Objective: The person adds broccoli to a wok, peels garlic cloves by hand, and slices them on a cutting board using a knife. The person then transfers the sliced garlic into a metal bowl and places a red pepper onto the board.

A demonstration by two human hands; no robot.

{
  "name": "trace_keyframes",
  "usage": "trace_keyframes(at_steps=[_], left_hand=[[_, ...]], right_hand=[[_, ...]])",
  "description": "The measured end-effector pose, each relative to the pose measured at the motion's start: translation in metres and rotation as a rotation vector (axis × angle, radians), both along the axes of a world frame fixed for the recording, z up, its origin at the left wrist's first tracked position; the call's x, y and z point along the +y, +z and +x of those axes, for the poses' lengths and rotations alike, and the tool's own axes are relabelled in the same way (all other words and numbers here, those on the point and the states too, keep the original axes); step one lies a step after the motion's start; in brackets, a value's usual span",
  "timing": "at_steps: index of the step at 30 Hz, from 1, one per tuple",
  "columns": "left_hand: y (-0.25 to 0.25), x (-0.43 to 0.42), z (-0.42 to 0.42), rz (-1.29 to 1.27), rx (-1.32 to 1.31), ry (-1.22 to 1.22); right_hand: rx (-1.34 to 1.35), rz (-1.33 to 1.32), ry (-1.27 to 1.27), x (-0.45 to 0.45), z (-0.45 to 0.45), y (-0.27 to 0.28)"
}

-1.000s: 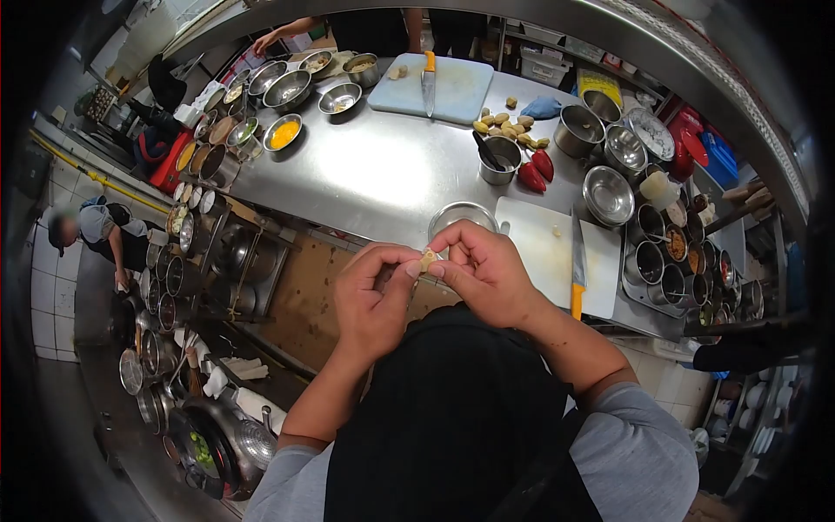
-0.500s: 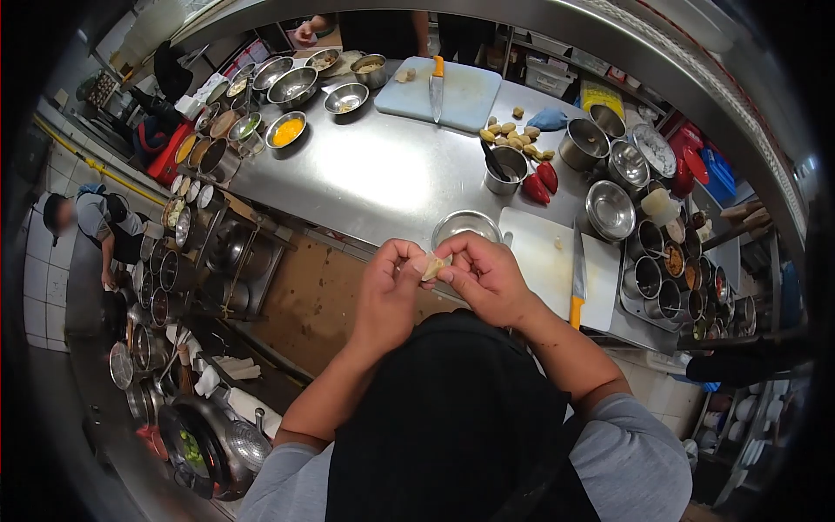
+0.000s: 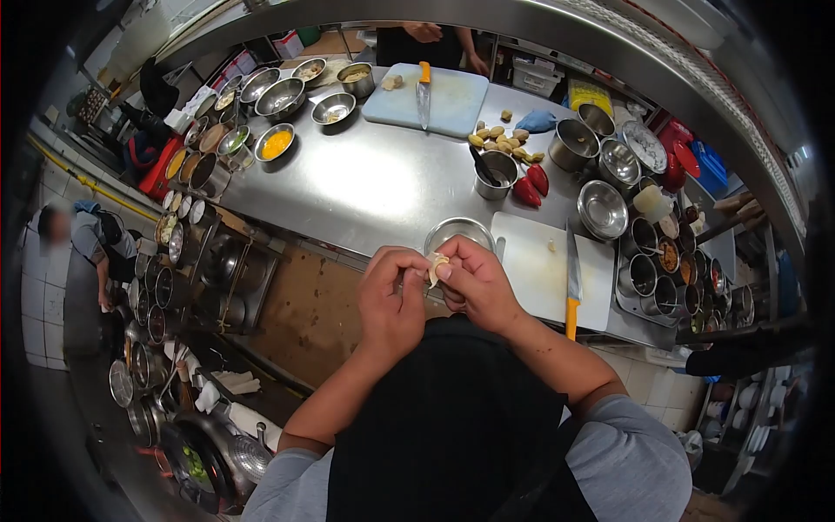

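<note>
Between my two hands is a small pale garlic clove (image 3: 437, 269) with papery skin on it. My right hand (image 3: 480, 285) pinches it between thumb and bent forefinger. From the other side my left hand (image 3: 391, 296) is closed, its fingertips at the clove's upper edge. Just beyond the hands, a steel bowl (image 3: 459, 226) stands at the counter's edge, its inside partly hidden. To the right lies a white cutting board (image 3: 537, 283) with a small pale piece (image 3: 551, 245) and an orange-handled knife (image 3: 573, 278) on it.
A blue cutting board (image 3: 461, 91) with another knife (image 3: 424, 100) lies across the steel counter (image 3: 348, 187). Red peppers (image 3: 527, 191), a steel pot (image 3: 497, 172) and stacked bowls (image 3: 603, 209) stand nearby. One person (image 3: 422, 48) is opposite; another (image 3: 96, 244) works far left.
My fingers have shifted on the clove, which now hangs more upright with its pale side showing. The person opposite has moved right. The whole view has shifted slightly.
</note>
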State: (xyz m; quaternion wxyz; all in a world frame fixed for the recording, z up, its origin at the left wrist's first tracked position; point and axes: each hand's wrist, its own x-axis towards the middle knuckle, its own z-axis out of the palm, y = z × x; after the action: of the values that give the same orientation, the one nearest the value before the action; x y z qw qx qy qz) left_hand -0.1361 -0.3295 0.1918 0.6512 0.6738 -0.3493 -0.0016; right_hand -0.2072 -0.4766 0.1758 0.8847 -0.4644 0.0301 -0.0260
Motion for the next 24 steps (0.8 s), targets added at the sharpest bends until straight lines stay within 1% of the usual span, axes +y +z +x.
trace_keyframes(at_steps=[1,3,4,6,10,12,13,15,16,18,22,24], left_hand=[[0.0,0.001,0.001,0.002,0.004,-0.005],[0.005,-0.001,0.0,0.08,0.085,-0.045],[0.005,-0.003,-0.002,0.081,0.093,-0.053],[0.003,-0.006,-0.008,-0.025,0.186,-0.018],[0.005,-0.009,-0.014,0.072,0.128,0.001],[0.003,-0.014,-0.01,0.059,0.014,0.045],[0.002,-0.014,-0.008,0.06,0.018,0.044],[0.0,-0.014,-0.006,0.08,-0.109,0.086],[0.0,-0.014,-0.006,0.081,-0.105,0.087],[0.001,-0.015,-0.006,0.089,-0.108,0.078],[-0.001,-0.014,-0.004,0.068,-0.072,0.06],[0.002,-0.013,-0.003,0.103,-0.039,-0.002]], right_hand=[[0.004,0.002,-0.005,0.0,-0.001,0.0],[0.044,0.157,-0.039,0.0,-0.001,0.002],[0.051,0.157,-0.047,-0.001,-0.001,0.001],[0.009,0.207,-0.147,-0.003,-0.001,-0.001],[-0.013,0.174,-0.215,-0.002,-0.002,-0.002],[-0.039,0.093,-0.249,0.002,-0.003,-0.001],[-0.035,0.093,-0.249,0.003,-0.005,0.001],[-0.019,-0.115,-0.313,0.005,-0.007,0.004],[-0.015,-0.115,-0.312,0.004,-0.009,0.003],[-0.032,-0.246,-0.33,0.001,-0.011,0.002],[-0.015,-0.3,-0.343,0.002,-0.015,0.006],[-0.021,-0.302,-0.307,-0.002,-0.017,0.006]])
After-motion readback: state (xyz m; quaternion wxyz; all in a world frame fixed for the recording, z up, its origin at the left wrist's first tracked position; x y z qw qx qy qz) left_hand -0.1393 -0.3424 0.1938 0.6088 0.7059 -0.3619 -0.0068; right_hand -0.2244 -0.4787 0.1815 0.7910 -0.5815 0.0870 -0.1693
